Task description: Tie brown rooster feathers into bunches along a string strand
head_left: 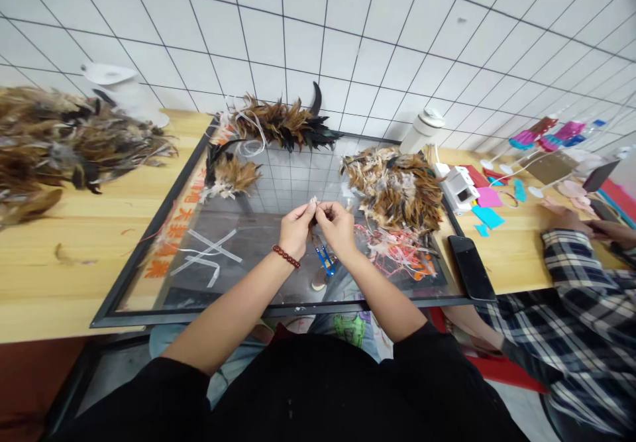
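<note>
Over the middle of a black-framed glass panel (278, 243), my left hand (297, 226) and my right hand (336, 226) meet with fingertips pinched together. Between them is what looks like a small feather (313, 201), pale at the top and dark below; the fingers hide most of it. Just under the hands lie blue-handled thread snips (325, 258). To the right of my right hand is a heap of brown feathers (397, 187), with a tangle of pink and white strings (400, 251) nearer me. White strips (206, 253) lie crossed at the left.
Feather trim (283, 120) and a small feather bunch (231, 175) lie on the panel's far side. A large feather pile (74, 140) covers the left table. A white bottle (422, 130) and a phone (471, 266) stand and lie at right, near a co-worker's plaid sleeve (576, 263).
</note>
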Demonstrator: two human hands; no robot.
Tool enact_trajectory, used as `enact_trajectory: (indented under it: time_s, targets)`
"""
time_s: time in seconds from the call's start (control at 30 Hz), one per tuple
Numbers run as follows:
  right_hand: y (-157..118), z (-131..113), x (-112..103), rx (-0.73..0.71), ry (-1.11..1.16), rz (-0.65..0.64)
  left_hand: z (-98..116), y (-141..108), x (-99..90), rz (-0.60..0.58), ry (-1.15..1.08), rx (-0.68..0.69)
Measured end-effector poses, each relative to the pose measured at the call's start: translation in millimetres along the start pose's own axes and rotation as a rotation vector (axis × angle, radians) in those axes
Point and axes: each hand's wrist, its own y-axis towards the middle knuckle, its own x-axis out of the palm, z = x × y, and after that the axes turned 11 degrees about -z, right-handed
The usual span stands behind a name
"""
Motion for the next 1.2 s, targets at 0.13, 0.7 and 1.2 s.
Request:
enact_trajectory:
  time_s: [0.13, 0.7, 1.2]
  targets:
    - [2, -7, -16, -0.101, -0.094, -0.066, 8, 3, -2.0, 0.012, -0.057, -0.01]
    - [11, 31, -82, 0.377, -0.789, -0.305, 22, 7, -9.9, -0.025, -0.021, -0.023]
    - [6, 14, -47, -0.084, 0.25, 0.09, 22, -4, -1.2, -0.146, -0.026, -0.254]
